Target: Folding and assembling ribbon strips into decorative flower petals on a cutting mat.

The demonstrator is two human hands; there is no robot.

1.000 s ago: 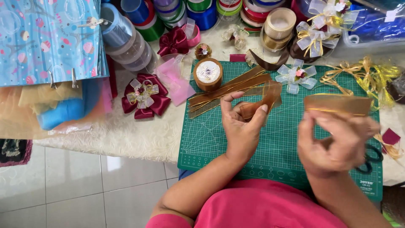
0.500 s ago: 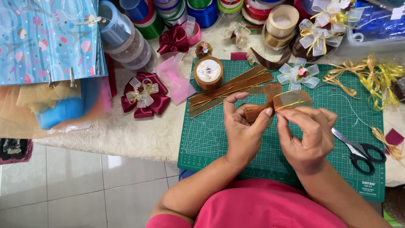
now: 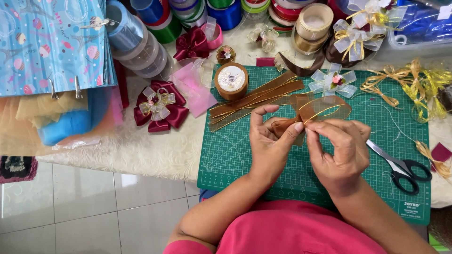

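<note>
While resting over the green cutting mat, left hand and right hand both pinched the looped brown ribbon; scissors lay nearby.

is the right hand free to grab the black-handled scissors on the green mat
Probably not at once: the right hand is pinching the sheer brown ribbon loop. The black-handled scissors lie just beside it, unobstructed.
</note>
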